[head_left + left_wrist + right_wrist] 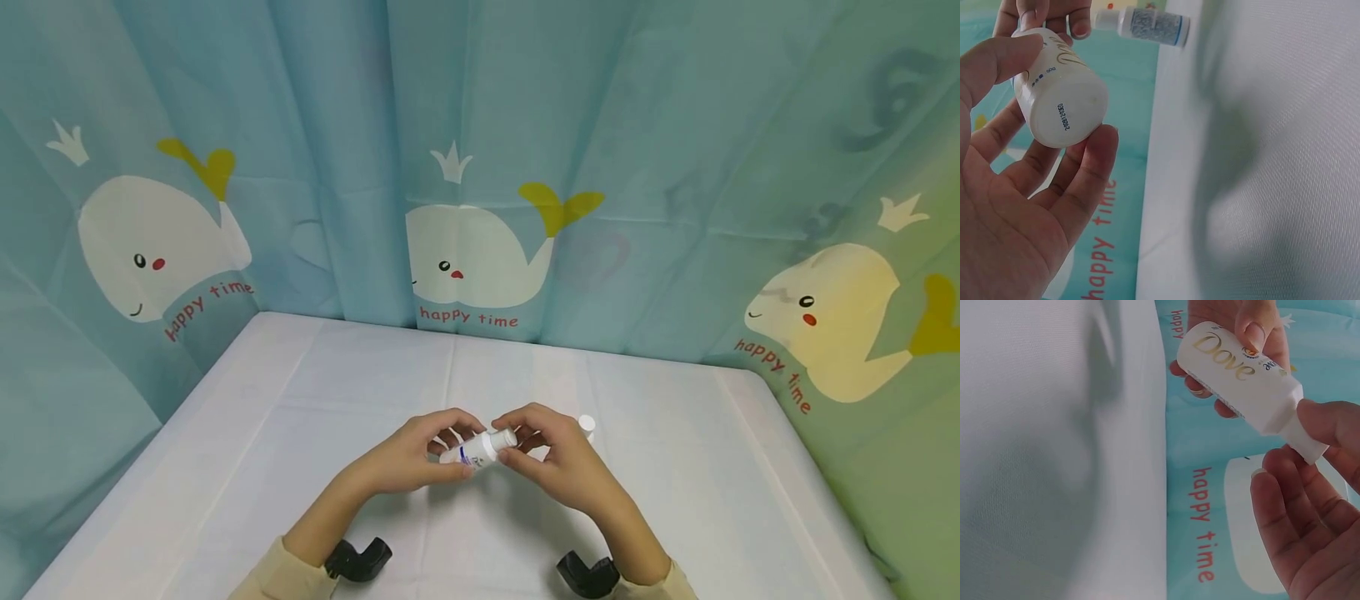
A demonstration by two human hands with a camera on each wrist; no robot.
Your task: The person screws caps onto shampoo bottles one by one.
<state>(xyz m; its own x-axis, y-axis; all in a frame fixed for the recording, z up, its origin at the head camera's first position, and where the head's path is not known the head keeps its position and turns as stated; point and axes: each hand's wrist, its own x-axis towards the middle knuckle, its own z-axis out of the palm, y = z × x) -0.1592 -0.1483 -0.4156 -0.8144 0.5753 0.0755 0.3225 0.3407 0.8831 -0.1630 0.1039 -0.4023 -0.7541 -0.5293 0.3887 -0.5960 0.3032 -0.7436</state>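
A small white Dove bottle [1241,372] is held tilted above the table, gold lettering on its side. My left hand [416,454] grips the bottle's body, thumb on one side and fingers round the other. Printed digits show on the bottle's flat base [1069,115] in the left wrist view. At the other end, my right hand [558,462] pinches the narrow white cap [1305,442] between thumb and fingers. The cap sits on the bottle's neck.
A second small bottle [1152,27] with a white cap and patterned label stands on the white table [337,400], partly hidden behind my right hand in the head view. A blue-green curtain [360,208] with whale prints hangs along the table's back and sides.
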